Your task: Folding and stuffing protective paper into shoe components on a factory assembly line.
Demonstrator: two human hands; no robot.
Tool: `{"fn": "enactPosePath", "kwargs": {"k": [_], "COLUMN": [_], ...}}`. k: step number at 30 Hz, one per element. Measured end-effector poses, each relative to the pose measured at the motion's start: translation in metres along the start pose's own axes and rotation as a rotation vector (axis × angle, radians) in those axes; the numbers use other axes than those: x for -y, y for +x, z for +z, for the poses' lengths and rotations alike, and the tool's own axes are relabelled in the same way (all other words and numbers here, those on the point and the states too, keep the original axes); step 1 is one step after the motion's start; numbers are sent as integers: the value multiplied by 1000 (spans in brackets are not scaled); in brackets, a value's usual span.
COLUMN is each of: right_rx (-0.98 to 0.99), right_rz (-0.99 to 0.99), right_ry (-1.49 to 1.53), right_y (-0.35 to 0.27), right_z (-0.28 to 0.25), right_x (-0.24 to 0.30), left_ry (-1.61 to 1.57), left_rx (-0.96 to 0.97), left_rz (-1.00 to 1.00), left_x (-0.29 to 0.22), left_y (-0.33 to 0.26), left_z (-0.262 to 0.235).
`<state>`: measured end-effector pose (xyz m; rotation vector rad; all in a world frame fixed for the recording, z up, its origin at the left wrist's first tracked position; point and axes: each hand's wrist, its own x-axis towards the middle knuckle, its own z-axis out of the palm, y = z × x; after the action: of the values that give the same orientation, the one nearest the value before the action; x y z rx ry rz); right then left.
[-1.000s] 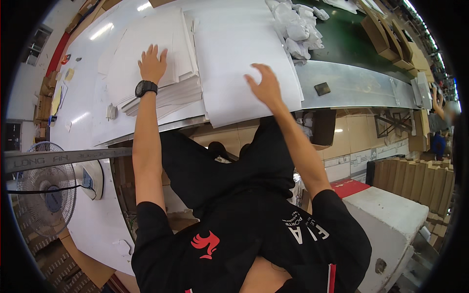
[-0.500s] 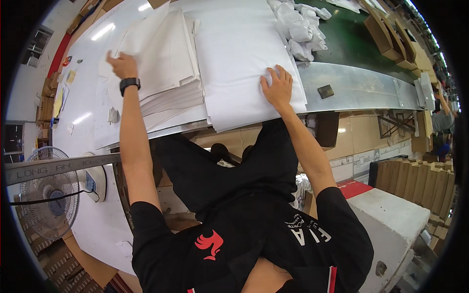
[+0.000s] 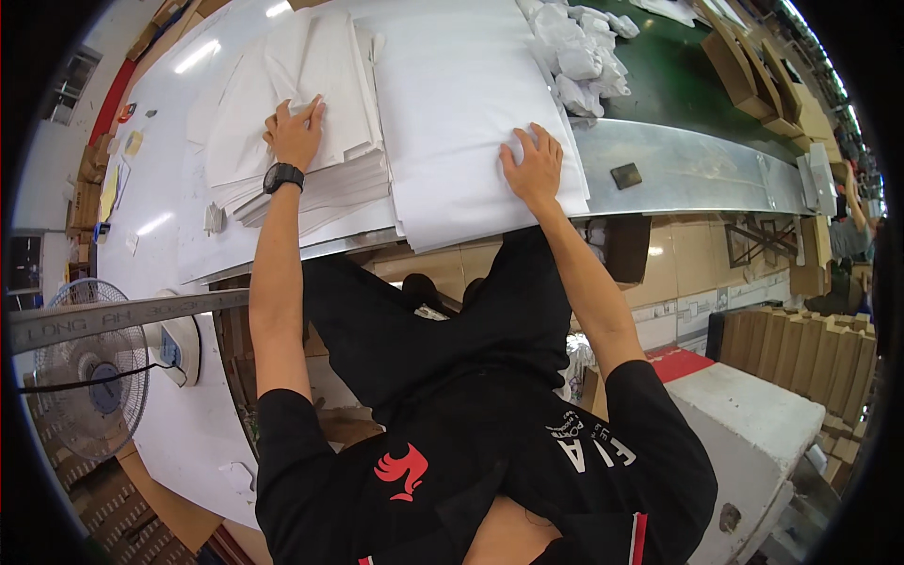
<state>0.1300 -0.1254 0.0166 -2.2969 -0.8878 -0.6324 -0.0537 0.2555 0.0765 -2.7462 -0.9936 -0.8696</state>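
Observation:
My left hand (image 3: 296,137), with a black watch on its wrist, rests on a tall stack of off-white paper sheets (image 3: 245,141). Its fingers are spread over the top sheet, which is wrinkled just beyond the fingertips. To the right of that stack lies a pile of smooth white sheets (image 3: 443,122), its near edge reaching the table edge. My right hand (image 3: 534,168) lies flat near this pile's right side, fingers apart. Neither hand grips anything that I can see.
Crumpled white paper bundles (image 3: 579,61) sit beyond the white pile, by a green surface (image 3: 669,75). A small dark square piece (image 3: 626,176) lies on the metal strip. Cardboard boxes (image 3: 744,71) stand far right. A fan (image 3: 99,377) is at the left.
My left hand has moved right, from the stack's far left edge onto its middle. The raised top sheet now lies lower and wrinkled. My right hand stays put.

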Motion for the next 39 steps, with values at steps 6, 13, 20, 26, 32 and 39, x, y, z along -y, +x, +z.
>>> {"fn": "enactPosePath", "kwargs": {"k": [6,13,20,26,32,39], "right_rx": [25,29,118,402,447,764], "right_rz": [8,-7,-19,84,-85,104], "right_ry": [9,-19,-39,237,1121,1920], "right_y": [-1,-4,0,28,81,81], "right_z": [-3,0,0,-27,-93,-127], "right_x": [2,-6,-12,12,136,181], "left_ry": [-117,-349,-327,-566,-1255,-832], "left_rx": [-88,-182,-185,-123,286,-450], "left_rz": [-70,-49,149,209,93,69], "left_x": [17,-9,-33,-72,-114,-140], "left_y": [8,18,-5,-28,-30,-5], "left_z": [-2,-101,-166,-221,-319,-211]}}
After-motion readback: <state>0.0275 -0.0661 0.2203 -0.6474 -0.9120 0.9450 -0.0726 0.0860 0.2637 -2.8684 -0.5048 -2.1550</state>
